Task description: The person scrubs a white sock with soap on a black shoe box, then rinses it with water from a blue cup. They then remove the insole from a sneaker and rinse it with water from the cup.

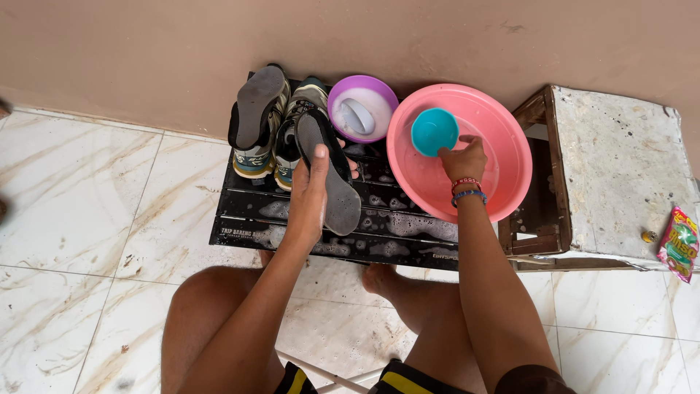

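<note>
My left hand (310, 197) grips a grey shoe insole (337, 191) and holds it flat over a black plastic crate (248, 211) streaked with soap suds. My right hand (461, 159) holds a small teal scoop cup (433, 131) by its edge inside a pink basin (510, 175) of water. A pair of sneakers (257, 124) leans upright at the crate's back, soles facing out. Beside them sits a purple bowl (343, 91) with white soapy water and a brush in it.
A worn wooden stool with a stone-like top (620, 168) stands at the right, with a colourful sachet (678, 244) on its edge. The wall runs close behind. My bare knees and foot (379, 281) are on the marbled floor tiles (87, 204).
</note>
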